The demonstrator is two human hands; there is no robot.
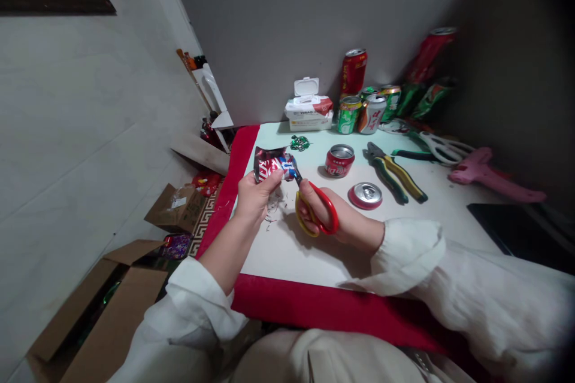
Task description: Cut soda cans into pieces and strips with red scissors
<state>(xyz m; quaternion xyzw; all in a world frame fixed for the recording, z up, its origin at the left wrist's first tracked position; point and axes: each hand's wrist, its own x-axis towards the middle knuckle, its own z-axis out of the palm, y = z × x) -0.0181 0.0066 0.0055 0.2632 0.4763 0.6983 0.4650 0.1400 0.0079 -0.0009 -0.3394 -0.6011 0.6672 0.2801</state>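
Note:
A piece of red, blue and white can metal (271, 166) is held by my left hand (254, 196), thumb pressed on its front. My right hand (318, 206) grips scissors (333, 213) with one red and one yellow handle; their dark blades meet the metal's right edge. Thin scraps (272, 206) lie on the white table just below the metal. To the right stand a cut red can bottom (339, 160) and, nearer me, a can top (365, 195) with its tab upward. Small green pieces (299, 143) lie behind the metal.
Pliers (395, 172), a pink glue gun (494, 176) and a dark flat object (516, 233) lie at the right. Along the back are a wipes pack (309, 112), a green can (349, 115) and several other cans. Cardboard boxes (112, 305) stand on the floor at left.

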